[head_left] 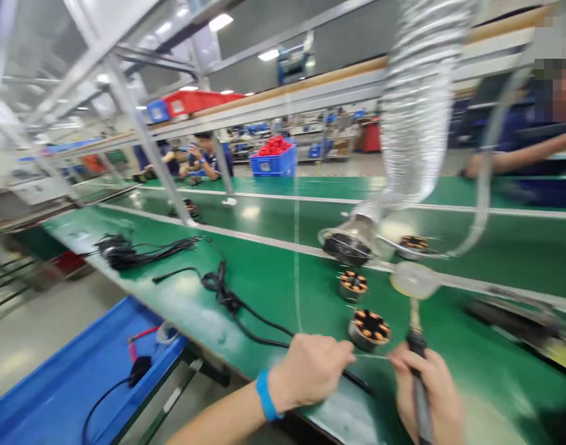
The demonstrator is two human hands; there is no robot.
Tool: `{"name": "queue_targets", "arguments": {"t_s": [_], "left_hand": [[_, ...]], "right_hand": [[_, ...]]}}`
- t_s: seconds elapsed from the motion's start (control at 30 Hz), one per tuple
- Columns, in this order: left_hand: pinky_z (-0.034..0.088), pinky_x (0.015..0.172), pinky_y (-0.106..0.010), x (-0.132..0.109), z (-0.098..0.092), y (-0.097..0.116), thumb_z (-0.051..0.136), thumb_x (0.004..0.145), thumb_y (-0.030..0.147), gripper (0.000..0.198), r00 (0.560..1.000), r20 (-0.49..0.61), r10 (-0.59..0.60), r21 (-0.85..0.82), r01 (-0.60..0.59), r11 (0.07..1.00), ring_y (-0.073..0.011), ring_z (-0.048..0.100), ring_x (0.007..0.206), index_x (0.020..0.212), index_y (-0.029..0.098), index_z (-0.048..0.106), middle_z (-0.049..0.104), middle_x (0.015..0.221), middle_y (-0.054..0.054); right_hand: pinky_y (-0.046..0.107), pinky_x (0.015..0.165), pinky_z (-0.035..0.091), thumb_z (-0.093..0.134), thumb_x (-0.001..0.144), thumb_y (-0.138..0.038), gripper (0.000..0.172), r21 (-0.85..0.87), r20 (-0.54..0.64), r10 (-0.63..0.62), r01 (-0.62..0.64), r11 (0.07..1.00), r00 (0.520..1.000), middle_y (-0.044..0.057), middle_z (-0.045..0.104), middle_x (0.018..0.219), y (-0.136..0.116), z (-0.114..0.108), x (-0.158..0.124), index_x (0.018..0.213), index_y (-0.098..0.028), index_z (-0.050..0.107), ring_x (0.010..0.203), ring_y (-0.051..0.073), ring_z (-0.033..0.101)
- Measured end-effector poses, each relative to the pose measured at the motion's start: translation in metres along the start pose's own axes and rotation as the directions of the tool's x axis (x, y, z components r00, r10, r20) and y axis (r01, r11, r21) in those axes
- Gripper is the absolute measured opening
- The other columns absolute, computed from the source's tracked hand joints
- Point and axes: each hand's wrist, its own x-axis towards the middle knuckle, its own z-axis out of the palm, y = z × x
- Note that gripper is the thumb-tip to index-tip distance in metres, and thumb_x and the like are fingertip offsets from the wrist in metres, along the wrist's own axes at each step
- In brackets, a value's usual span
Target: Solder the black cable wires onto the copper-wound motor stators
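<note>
My left hand (313, 368), with a blue band at the wrist, is closed on a thin pale strand that looks like solder wire (371, 356). The strand hangs from above into this hand and stretches across to my right fingertips. In my right hand (426, 386) is a soldering iron (417, 346), its tip pointing away from me. Under my left hand runs a black cable (264, 339), its end showing just beyond. Just past my hands, a wound motor stator (369, 329) lies on the green bench, with a smaller-looking stator (353, 285) behind it.
A silvery extraction hose (415, 105) hangs over the bench, its nozzle (350, 241) low behind the stators. A round translucent object (413, 279) is near the iron's tip. Bundled black cables (125, 250) lie left. A blue tray (55, 383) is below left. Co-workers sit across.
</note>
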Motion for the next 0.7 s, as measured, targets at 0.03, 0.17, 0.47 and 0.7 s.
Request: {"name": "queue_targets", "arguments": {"t_s": [0.03,0.17,0.47,0.7], "left_hand": [[0.046,0.056,-0.025,-0.001,-0.002,-0.001,0.043,0.099,0.027,0.022,1.000,-0.023,-0.004,-0.015,0.003,1.000,-0.0153,0.061,0.065,0.105,0.018,0.062,0.062,0.071,-0.003],[0.052,0.082,-0.034,-0.001,-0.009,-0.013,0.050,0.094,0.019,0.030,0.986,-0.161,0.036,-0.106,-0.053,0.993,-0.0205,0.060,0.095,0.123,0.019,0.060,0.062,0.102,-0.012],[0.051,0.082,-0.031,0.059,-0.021,-0.129,0.047,0.094,0.032,0.028,0.728,-0.337,-0.597,-0.419,0.452,0.788,-0.0197,0.060,0.092,0.106,0.017,0.067,0.062,0.102,-0.008],[0.050,0.085,-0.035,0.130,0.032,-0.213,0.053,0.085,0.023,0.026,0.829,0.126,-0.545,-0.215,0.560,0.800,-0.0199,0.061,0.083,0.100,0.010,0.069,0.066,0.099,-0.011]], "right_hand": [[0.033,0.073,0.050,0.054,0.092,-0.028,0.010,0.064,-0.006,0.018,-0.017,0.998,1.000,0.005,0.061,0.089,-0.002,-0.005,-0.001,0.089,-0.020,0.060,0.081,0.019,0.062],[0.032,0.074,0.050,0.056,0.089,-0.013,0.009,0.184,-0.050,0.068,-0.057,0.981,0.996,0.003,0.058,0.087,-0.009,-0.012,0.000,0.093,-0.021,0.057,0.081,0.016,0.061],[0.030,0.068,0.049,0.053,0.088,-0.007,0.014,0.308,-0.204,0.141,-0.073,0.948,0.969,0.002,0.055,0.085,-0.015,-0.019,-0.003,0.091,-0.021,0.055,0.074,0.014,0.057],[0.027,0.063,0.050,0.054,0.088,-0.007,0.013,0.261,-0.217,0.118,-0.059,0.964,0.969,0.002,0.054,0.080,-0.019,-0.022,0.004,0.089,-0.020,0.055,0.070,0.013,0.056]]}}
